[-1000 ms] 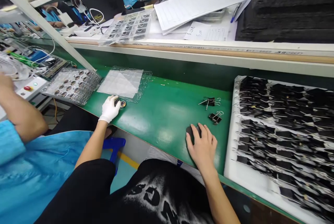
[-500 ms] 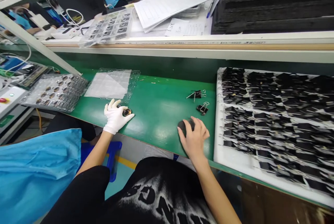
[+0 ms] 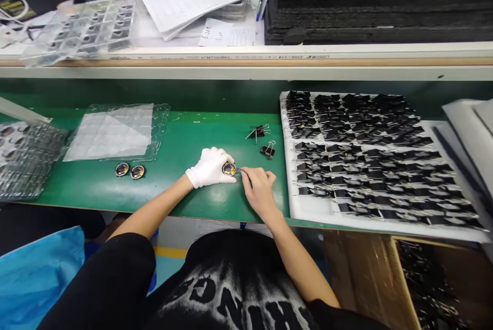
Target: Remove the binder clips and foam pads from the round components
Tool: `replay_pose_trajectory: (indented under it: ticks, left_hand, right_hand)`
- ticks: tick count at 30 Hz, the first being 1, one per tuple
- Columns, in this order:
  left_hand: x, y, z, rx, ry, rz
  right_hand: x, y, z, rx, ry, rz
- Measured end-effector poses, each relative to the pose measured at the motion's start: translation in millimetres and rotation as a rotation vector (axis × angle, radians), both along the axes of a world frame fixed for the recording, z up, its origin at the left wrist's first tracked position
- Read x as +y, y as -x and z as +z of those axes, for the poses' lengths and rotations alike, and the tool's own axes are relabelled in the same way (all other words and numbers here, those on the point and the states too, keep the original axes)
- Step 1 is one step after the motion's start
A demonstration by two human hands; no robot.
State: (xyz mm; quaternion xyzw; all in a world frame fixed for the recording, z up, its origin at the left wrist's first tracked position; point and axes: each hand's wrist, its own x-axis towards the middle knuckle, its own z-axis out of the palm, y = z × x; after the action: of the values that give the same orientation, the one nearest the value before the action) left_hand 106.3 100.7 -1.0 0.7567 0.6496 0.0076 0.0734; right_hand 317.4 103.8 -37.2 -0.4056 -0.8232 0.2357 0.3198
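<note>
My left hand (image 3: 211,167), in a white glove, holds a small round part (image 3: 229,168) with a dark rim and a gold-orange inside, just above the green bench (image 3: 200,201). My bare right hand (image 3: 259,189) pinches something thin and dark at the right edge of that part; it is too small to name. Two similar round parts, one (image 3: 122,169) beside the other (image 3: 137,172), lie on the bench to the left. Behind my right hand are two black binder clips, one (image 3: 260,132) farther back and one (image 3: 268,150) nearer.
A clear plastic tray (image 3: 159,132) with white sheets is at the left, beyond it stacked trays (image 3: 26,160). At the right stands a white foam tray (image 3: 314,208) with rows of black clips. A shelf edge (image 3: 231,72) crosses behind, bearing papers and black sheets.
The view has shifted right. My left hand has moved right with a round part, leaving two others on the bench. My right hand has left the dark object and met my left hand.
</note>
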Motion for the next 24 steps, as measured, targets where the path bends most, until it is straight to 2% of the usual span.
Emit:
replay_pose_trajectory:
  ticks: [3, 9, 13, 19, 24]
  left_hand:
    - [11, 4, -0.2, -0.011, -0.006, -0.059]
    - [13, 4, -0.2, -0.033, -0.020, -0.079]
    - [13, 2, 1.2, -0.033, -0.004, -0.067]
    - [14, 2, 1.2, -0.057, 0.020, -0.045]
    - [15, 4, -2.6, -0.066, 0.028, -0.059]
  right_hand:
    - [9, 16, 1.9, -0.073, 0.050, -0.036]
    - [20, 36, 4.7, -0.147, 0.131, -0.186]
    - [19, 37, 6.9, -0.123, 0.140, -0.072]
    - [14, 36, 6.8, -0.026, 0.192, -0.089]
    - [11, 35, 11.2, 0.033, 0.175, 0.067]
